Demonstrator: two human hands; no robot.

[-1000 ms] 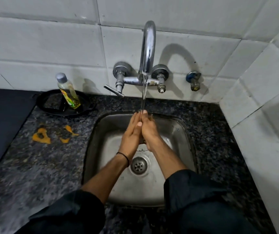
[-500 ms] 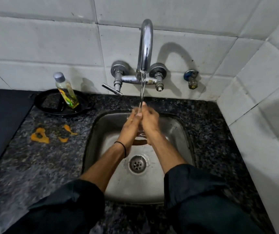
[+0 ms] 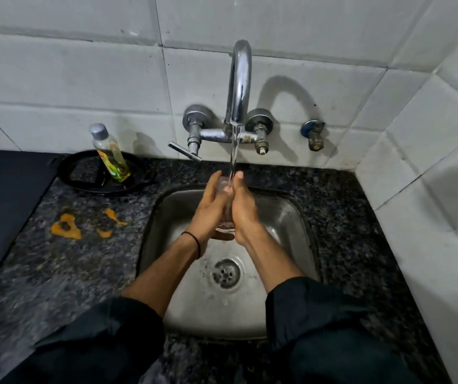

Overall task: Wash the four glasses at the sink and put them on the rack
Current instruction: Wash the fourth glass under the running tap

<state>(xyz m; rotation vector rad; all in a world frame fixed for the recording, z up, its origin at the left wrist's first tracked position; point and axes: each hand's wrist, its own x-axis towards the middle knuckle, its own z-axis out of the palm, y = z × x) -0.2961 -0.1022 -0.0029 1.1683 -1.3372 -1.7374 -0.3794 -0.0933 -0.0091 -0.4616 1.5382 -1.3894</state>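
Observation:
A clear glass (image 3: 225, 217) stands upright between my palms over the steel sink (image 3: 291, 217). My left hand (image 3: 208, 212) presses its left side and my right hand (image 3: 245, 212) its right side. Water runs from the chrome tap (image 3: 240, 84) onto the glass's top and my fingertips. Most of the glass is hidden by my hands; only its rim and base show. No other glasses and no rack are in view.
A dish-soap bottle (image 3: 110, 152) leans in a black round dish (image 3: 83, 173) at the back left. Orange stains (image 3: 65, 227) mark the dark granite counter (image 3: 56, 273). White tiled walls close the back and right. A small blue valve (image 3: 313, 134) sits right of the tap.
Both hands with the glass have risen slightly toward the spout and stay under the running water. The view has shifted a little.

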